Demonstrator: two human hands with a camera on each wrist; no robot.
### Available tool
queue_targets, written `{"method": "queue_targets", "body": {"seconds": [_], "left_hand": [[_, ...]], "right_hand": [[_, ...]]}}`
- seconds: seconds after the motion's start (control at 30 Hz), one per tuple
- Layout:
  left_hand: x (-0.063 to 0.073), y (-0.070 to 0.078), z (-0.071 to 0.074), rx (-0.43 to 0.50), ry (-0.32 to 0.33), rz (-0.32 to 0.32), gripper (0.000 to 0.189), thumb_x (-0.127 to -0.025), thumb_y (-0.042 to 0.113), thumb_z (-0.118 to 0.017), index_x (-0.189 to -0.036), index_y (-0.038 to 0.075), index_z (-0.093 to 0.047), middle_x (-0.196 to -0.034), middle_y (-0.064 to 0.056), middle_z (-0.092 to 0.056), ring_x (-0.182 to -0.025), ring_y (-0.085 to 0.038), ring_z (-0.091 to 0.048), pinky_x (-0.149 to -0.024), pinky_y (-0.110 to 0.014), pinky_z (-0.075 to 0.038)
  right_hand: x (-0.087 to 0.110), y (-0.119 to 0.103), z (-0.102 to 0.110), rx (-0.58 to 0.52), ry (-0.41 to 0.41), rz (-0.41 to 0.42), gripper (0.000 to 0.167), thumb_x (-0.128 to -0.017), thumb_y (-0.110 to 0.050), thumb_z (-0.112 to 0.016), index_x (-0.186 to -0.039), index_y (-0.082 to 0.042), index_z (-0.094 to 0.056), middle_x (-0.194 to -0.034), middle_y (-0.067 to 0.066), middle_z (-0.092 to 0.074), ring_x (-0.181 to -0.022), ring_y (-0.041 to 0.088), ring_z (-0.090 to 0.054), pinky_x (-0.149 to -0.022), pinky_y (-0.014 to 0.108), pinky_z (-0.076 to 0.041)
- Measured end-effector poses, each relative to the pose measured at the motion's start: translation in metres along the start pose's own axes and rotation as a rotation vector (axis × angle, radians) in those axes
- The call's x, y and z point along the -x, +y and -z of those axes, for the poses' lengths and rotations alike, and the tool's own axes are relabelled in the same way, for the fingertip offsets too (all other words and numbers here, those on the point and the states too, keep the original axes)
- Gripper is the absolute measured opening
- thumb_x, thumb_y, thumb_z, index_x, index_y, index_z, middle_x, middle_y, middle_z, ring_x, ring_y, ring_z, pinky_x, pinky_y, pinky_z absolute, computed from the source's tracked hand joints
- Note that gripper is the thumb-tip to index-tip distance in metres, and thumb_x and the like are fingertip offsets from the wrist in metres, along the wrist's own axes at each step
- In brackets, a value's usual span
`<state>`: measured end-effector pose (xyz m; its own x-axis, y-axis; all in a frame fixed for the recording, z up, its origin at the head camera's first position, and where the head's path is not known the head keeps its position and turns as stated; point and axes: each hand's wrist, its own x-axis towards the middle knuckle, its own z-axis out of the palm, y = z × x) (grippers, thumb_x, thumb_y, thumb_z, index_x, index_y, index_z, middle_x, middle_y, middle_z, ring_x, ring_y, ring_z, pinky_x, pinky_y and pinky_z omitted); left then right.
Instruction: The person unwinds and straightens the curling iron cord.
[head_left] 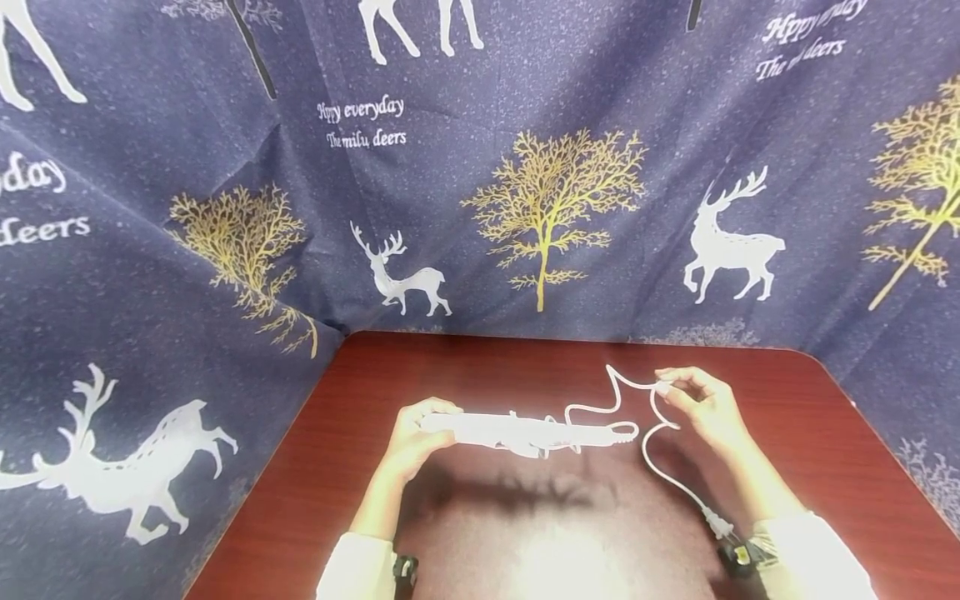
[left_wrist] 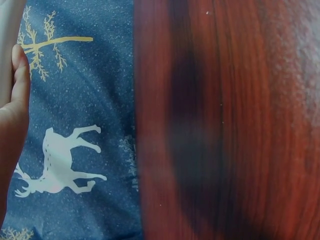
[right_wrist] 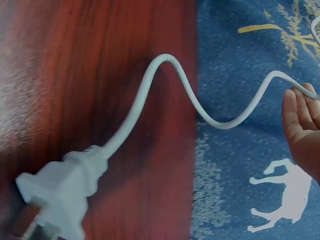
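My left hand (head_left: 412, 433) grips the left end of a long white power strip (head_left: 487, 428), its thumb along the near side. The strip is held level above the table, and glare washes out its face. White cord (head_left: 592, 408) leaves its right end, and some loops lie around that half. To the right, my right hand (head_left: 711, 410) pinches the cord between thumb and fingertips. From there the cord hangs in bends down to a two-pin plug (head_left: 718, 523) near the right wrist. In the right wrist view the plug (right_wrist: 60, 192) is large and close to the camera.
Beneath the hands is a reddish-brown wooden table (head_left: 300, 483) with a bright glare spot near the front. Dark blue cloth (head_left: 465, 183) printed with deer and trees hangs behind it and along the sides. Each wrist wears a small camera.
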<state>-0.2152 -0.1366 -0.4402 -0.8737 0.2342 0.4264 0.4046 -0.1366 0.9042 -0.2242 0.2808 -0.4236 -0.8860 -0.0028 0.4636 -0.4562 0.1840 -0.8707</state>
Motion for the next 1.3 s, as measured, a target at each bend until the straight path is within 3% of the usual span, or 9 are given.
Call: {"method": "queue_targets", "body": {"seconds": [0.2,0.47,0.63,0.73,0.97,1.3], "left_hand": [[0.0,-0.002,-0.001,-0.017,0.023,0.012,0.025,-0.068,-0.016,-0.066,-0.093,-0.017,-0.059,-0.083,-0.005,-0.068,-0.071,-0.016,-0.06,-0.059,-0.028,-0.05],[-0.002,-0.018,0.011,0.004,0.068,0.035,0.029,-0.066,-0.019,-0.066,-0.094,-0.016,-0.06,-0.082,-0.006,-0.067,-0.072,-0.016,-0.06,-0.059,-0.027,-0.05],[-0.003,-0.022,0.015,0.007,0.097,0.04,0.028,-0.067,-0.018,-0.067,-0.093,-0.014,-0.061,-0.082,-0.006,-0.068,-0.072,-0.017,-0.059,-0.059,-0.026,-0.05],[-0.003,-0.02,0.015,0.006,0.109,0.034,0.028,-0.067,-0.02,-0.067,-0.094,-0.015,-0.061,-0.082,-0.007,-0.068,-0.071,-0.017,-0.059,-0.058,-0.026,-0.05],[-0.003,0.003,0.007,-0.032,0.135,0.029,0.027,-0.067,-0.019,-0.064,-0.093,-0.018,-0.059,-0.08,-0.009,-0.067,-0.068,-0.016,-0.058,-0.058,-0.026,-0.049],[-0.004,0.006,0.004,-0.053,0.14,0.017,0.026,-0.068,-0.018,-0.065,-0.093,-0.018,-0.059,-0.082,-0.009,-0.067,-0.069,-0.015,-0.06,-0.06,-0.025,-0.049]], "right_hand": [[-0.002,0.006,0.009,-0.117,-0.047,0.071,0.016,-0.081,0.018,-0.058,-0.097,0.017,-0.054,-0.11,0.015,-0.063,-0.097,0.017,-0.061,-0.075,0.021,-0.049],[0.002,-0.006,0.015,-0.15,-0.15,0.138,0.015,-0.082,0.019,-0.054,-0.089,0.007,-0.057,-0.109,0.01,-0.063,-0.097,0.018,-0.061,-0.077,0.02,-0.047],[0.003,-0.012,0.02,-0.143,-0.157,0.148,0.016,-0.081,0.02,-0.055,-0.089,0.006,-0.058,-0.104,0.011,-0.064,-0.09,0.013,-0.062,-0.072,0.019,-0.047],[0.005,-0.014,0.023,-0.131,-0.167,0.144,0.018,-0.08,0.021,-0.055,-0.088,0.005,-0.058,-0.103,0.01,-0.065,-0.088,0.013,-0.063,-0.072,0.019,-0.047],[0.011,-0.021,0.029,-0.077,-0.172,0.127,0.018,-0.08,0.02,-0.056,-0.086,0.003,-0.059,-0.103,0.015,-0.064,-0.088,0.015,-0.063,-0.071,0.02,-0.047],[0.022,-0.02,0.042,-0.121,-0.192,0.146,0.022,-0.077,0.023,-0.056,-0.088,0.005,-0.062,-0.097,0.016,-0.065,-0.09,0.016,-0.062,-0.074,0.019,-0.047]]}}
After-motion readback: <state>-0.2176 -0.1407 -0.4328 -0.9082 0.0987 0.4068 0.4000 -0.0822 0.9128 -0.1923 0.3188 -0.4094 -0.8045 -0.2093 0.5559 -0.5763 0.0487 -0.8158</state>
